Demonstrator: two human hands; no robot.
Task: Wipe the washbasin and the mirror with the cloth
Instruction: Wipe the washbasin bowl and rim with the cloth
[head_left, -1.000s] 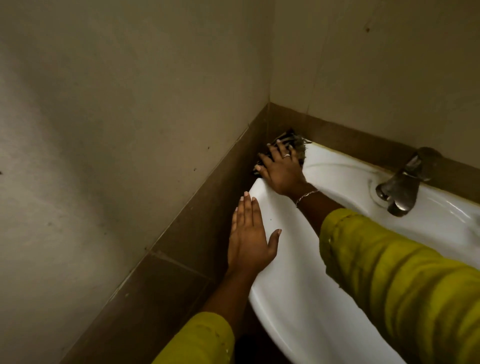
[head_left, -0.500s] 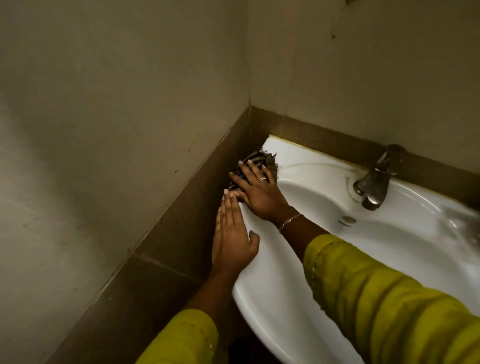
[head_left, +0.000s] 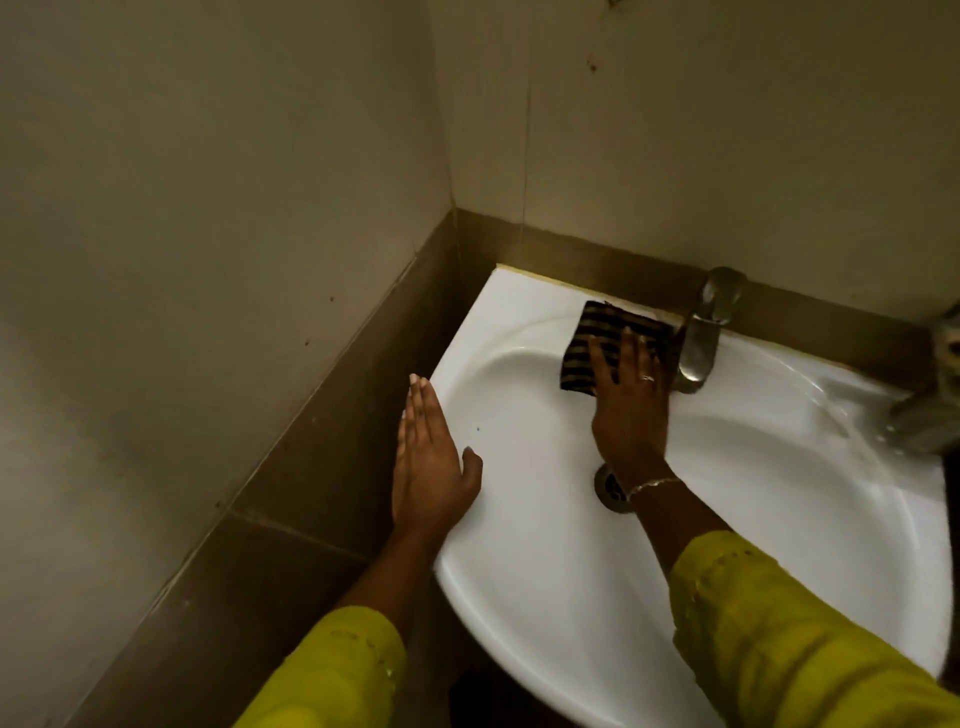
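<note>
Bathroom corner: beige tiled walls (head_left: 208, 208) with a brown tile band along the basin's left and far sides; dim light.

Item 1, washbasin (head_left: 545, 597): white, rounded, set into the corner; drain (head_left: 608, 486) near its middle, partly hidden behind the right wrist.

Item 2, tap (head_left: 701, 332): metal, on the far rim, spout pointing toward the bowl. A second metal fitting shows at the right edge, too blurred to identify.

Item 3, cloth (head_left: 605, 338): dark with pale stripes, folded flat, lying on the far rim and upper slope of the bowl, just left of the tap. Long axis runs roughly left to right along the rim.

Item 4, right hand (head_left: 631, 410): fingers spread flat and pressing on the cloth's near right part; not clenched around it. The cloth extends left and far of the palm.

Item 5, left hand (head_left: 431, 457): open, fingers together, resting flat on the basin's left rim, holding nothing.

Item 6, mirror: not in view.

Assessment: basin wiping in progress; the unwiped rim right of the tap probably calls for working the cloth around its base.
</note>
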